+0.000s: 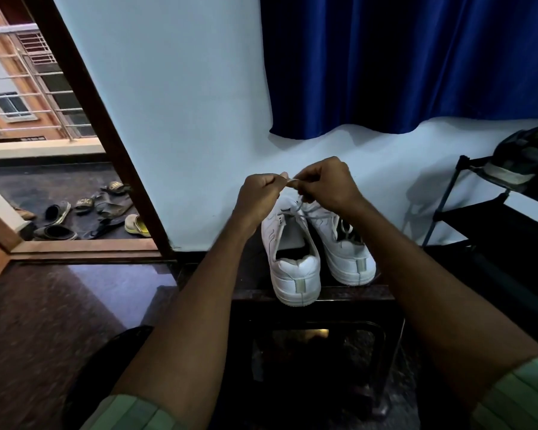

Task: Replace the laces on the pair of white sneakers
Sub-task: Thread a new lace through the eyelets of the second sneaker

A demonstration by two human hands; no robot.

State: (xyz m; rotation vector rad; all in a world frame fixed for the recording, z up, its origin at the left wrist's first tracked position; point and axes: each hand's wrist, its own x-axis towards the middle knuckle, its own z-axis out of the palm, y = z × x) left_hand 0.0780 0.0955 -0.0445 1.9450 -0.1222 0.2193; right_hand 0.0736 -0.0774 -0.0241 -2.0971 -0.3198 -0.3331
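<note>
Head view. Two white sneakers stand side by side on a dark low table, heels toward the person, toes toward the pale wall. Left sneaker sits nearer the table's front edge; right sneaker just beside it, slightly further back. Both hands raised above the shoes, nearly touching. Left hand: fingers curled, thumb and forefinger pinching a pale lace end. Right hand: fingers curled, pinching the same lace close by. Lace trails down to the sneakers; which shoe it belongs to, cannot tell. Blue curtain hangs above; shoe rack at right; sandals outside the open doorway.
</note>
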